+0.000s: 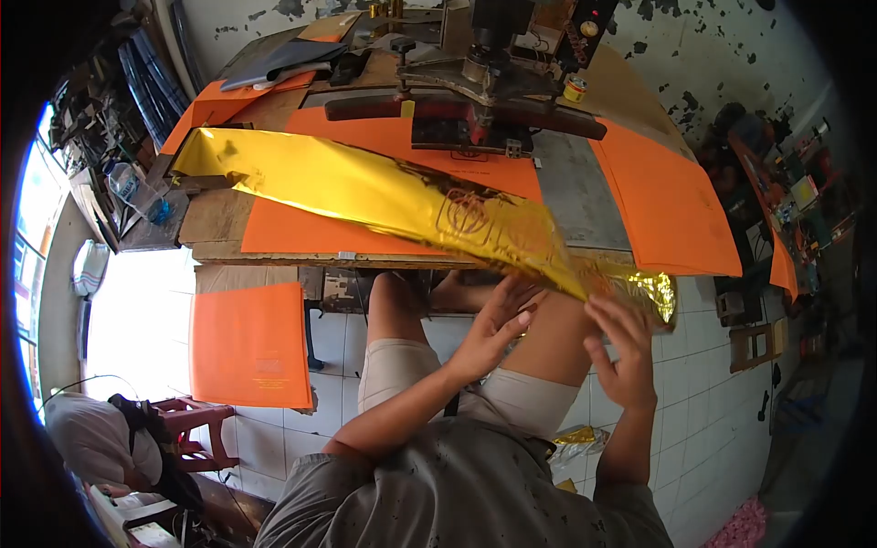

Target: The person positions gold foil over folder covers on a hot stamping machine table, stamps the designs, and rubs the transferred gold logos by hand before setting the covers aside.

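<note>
A long strip of shiny gold foil (347, 183) runs slantwise across the table and over its front edge, with round emblem outlines pressed out near its right part. My left hand (493, 333) is just below the foil's lower edge, above my lap, thumb and fingers apart; its fingertips are blurred. At the strip's crumpled right end is my right hand (626, 356), fingers stretched against the foil and thumb held away. Under the foil lies an orange sheet (311, 224), beneath the dark head of a stamping press (470, 132).
A stack of orange sheets (671, 201) lies on the table's right side. More orange sheets (247, 342) rest at the lower left, near a red stool (196, 425). A small yellow tin (575, 89) stands beside the press. Another person (100, 443) is at the lower left.
</note>
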The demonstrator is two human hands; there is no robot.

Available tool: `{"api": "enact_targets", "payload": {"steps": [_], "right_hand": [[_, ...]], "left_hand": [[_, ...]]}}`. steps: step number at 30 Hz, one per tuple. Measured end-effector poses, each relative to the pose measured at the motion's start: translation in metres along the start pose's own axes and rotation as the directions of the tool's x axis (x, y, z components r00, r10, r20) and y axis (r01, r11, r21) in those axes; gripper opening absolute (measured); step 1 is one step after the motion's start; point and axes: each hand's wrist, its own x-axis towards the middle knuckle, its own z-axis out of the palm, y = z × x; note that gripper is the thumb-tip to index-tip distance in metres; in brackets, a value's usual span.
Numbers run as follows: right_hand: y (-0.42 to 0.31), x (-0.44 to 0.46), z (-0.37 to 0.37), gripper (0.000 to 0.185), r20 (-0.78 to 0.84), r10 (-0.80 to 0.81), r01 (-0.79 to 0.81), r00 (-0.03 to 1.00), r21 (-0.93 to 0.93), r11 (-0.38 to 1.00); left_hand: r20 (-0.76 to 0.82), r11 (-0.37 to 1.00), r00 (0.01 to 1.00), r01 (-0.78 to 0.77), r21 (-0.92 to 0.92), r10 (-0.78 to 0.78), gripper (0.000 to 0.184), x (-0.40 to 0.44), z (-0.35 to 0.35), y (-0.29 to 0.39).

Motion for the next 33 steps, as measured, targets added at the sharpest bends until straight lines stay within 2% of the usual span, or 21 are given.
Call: {"api": "enact_targets", "payload": {"steps": [2, 5, 8, 11, 14, 15, 17, 18, 19, 22, 23, 26, 29, 33], "right_hand": [[-0.008, -0.014, 0.0, 0.038, 0.032, -0.002, 0.001, 0.999, 0.031, 1.0], [-0.012, -0.029, 0.008, 0.038, 0.053, 0.002, -0.007, 0.999, 0.098, 0.995], [-0.013, -0.035, 0.019, 0.037, 0.09, -0.001, -0.015, 0.996, 0.183, 0.983], [-0.012, -0.041, 0.034, 0.033, 0.115, -0.004, -0.026, 0.993, 0.267, 0.963], [-0.013, -0.041, 0.035, 0.028, 0.159, -0.063, 0.008, 0.985, 0.323, 0.946], [-0.014, -0.04, 0.035, 0.026, 0.174, -0.033, -0.037, 0.984, 0.387, 0.921], [-0.006, -0.044, 0.041, 0.03, 0.011, 0.006, -0.01, 1.0, 0.368, 0.93], [0.0, -0.047, 0.045, 0.032, -0.072, 0.027, 0.0, 0.997, 0.355, 0.935], [0.006, -0.047, 0.052, 0.046, -0.151, 0.07, -0.009, 0.986, 0.375, 0.927], [0.004, -0.032, 0.056, 0.061, -0.211, 0.24, -0.149, 0.948, 0.373, 0.916], [0.005, -0.035, 0.057, 0.07, -0.137, 0.291, -0.22, 0.947, 0.385, 0.896], [0.006, -0.042, 0.06, 0.07, 0.01, 0.346, -0.285, 0.938, 0.591, 0.754], [0.003, -0.053, 0.058, 0.068, 0.072, 0.363, -0.319, 0.929, 0.652, 0.688], [-0.012, -0.06, 0.046, 0.056, 0.163, 0.442, -0.425, 0.882, 0.681, 0.597]], "left_hand": [[-0.011, 0.994, 1.0, -0.007, -0.111, 0.006, 0.068, -0.007, 0.0, -0.009], [0.02, 0.987, 1.0, -0.007, -0.16, 0.01, 0.069, -0.019, -0.003, -0.012], [-0.063, 0.987, 0.989, 0.127, -0.099, -0.134, 0.076, -0.036, -0.009, -0.019], [0.002, 0.985, 0.991, 0.132, -0.112, -0.133, 0.069, -0.04, -0.012, -0.009], [-0.006, 0.981, 0.985, 0.172, -0.085, -0.173, 0.063, -0.05, -0.019, -0.008], [-0.038, 0.984, 0.987, 0.149, -0.098, -0.154, 0.059, -0.054, -0.018, -0.007], [-0.101, 0.987, 0.988, 0.104, -0.121, -0.117, 0.052, -0.062, -0.013, -0.004], [-0.079, 0.981, 0.989, 0.111, -0.161, -0.125, 0.052, -0.066, -0.016, -0.007], [-0.056, 0.973, 0.99, 0.118, -0.2, -0.131, 0.052, -0.071, -0.022, -0.013], [-0.073, 0.969, 0.99, 0.101, -0.227, -0.12, 0.052, -0.071, -0.011, -0.003], [-0.067, 0.971, 0.991, 0.101, -0.216, -0.118, 0.052, -0.071, -0.009, 0.0], [-0.054, 0.972, 0.992, 0.1, -0.211, -0.114, 0.053, -0.076, -0.005, 0.008], [-0.035, 0.972, 0.995, 0.084, -0.219, -0.094, 0.055, -0.083, -0.003, 0.014], [-0.031, 0.982, 0.999, 0.023, -0.19, -0.029, 0.06, -0.09, 0.0, 0.023]]}}
